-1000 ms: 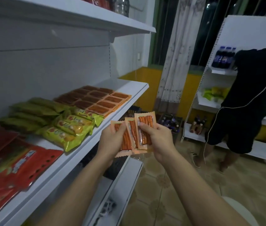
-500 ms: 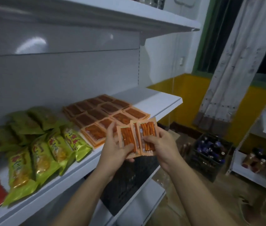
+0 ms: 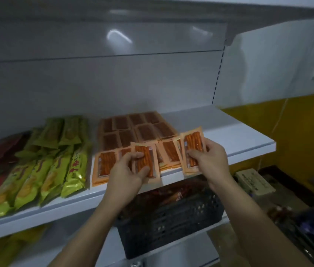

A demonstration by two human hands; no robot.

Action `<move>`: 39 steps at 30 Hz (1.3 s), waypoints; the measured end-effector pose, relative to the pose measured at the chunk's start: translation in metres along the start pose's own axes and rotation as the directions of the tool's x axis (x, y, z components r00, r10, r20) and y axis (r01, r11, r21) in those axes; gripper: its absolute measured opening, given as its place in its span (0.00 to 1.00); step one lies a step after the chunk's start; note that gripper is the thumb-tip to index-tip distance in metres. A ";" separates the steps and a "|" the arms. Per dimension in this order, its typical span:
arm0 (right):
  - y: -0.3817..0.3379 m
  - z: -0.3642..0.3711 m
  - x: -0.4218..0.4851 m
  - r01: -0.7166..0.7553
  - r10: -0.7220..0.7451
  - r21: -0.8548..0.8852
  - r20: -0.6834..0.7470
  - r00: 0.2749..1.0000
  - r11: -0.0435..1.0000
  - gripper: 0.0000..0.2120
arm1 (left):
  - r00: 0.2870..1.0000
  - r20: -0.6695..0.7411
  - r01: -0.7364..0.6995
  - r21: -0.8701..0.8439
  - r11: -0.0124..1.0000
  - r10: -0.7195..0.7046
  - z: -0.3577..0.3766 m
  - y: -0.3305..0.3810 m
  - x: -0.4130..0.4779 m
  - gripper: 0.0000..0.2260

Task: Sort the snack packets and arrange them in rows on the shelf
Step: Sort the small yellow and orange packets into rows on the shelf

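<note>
Head camera shows the shelf [image 3: 239, 139] holding orange packet rows [image 3: 136, 130]. Over its front edge the left hand [image 3: 131, 170] pinches one packet [image 3: 145, 160], the right hand [image 3: 208, 157] grips a second packet [image 3: 192, 147]. Placing step, I'd say: next, lay both flat, edges aligned.

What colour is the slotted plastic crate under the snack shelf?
The slotted plastic crate is black. The head view, the only one, shows it clearly.

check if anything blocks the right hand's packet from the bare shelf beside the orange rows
Nothing visible does. The right hand holds its orange packet over the right end of the orange rows; the bare shelf beside them lies open.
</note>
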State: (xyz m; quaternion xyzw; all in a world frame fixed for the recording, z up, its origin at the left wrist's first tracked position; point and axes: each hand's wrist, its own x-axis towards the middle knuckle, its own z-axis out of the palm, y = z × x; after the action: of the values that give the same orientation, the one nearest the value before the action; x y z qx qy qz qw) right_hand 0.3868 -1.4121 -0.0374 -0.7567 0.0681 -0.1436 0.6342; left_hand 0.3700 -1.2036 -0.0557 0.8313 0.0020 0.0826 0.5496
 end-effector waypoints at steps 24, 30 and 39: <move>-0.003 0.043 0.059 0.095 -0.069 -0.522 0.068 0.995 0.847 0.10 | 0.988 -0.027 -0.123 0.432 0.894 0.149 -0.031 -0.017 0.049 0.19; -0.027 0.063 0.054 0.132 -0.118 -0.328 0.060 0.991 0.935 0.07 | 0.997 -0.043 -0.046 0.421 0.906 0.071 -0.059 -0.013 0.044 0.22; -0.006 0.086 0.038 0.315 -0.173 -0.809 0.264 0.949 0.496 0.12 | 0.987 0.119 -0.163 0.671 0.723 0.112 -0.045 -0.029 0.038 0.22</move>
State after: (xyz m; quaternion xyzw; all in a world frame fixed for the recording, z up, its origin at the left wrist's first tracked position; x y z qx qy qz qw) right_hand 0.4488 -1.3407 -0.0399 -0.9777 -0.0263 -0.1248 0.1666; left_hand 0.4040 -1.1472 -0.0596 0.9745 -0.0490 0.0878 0.2005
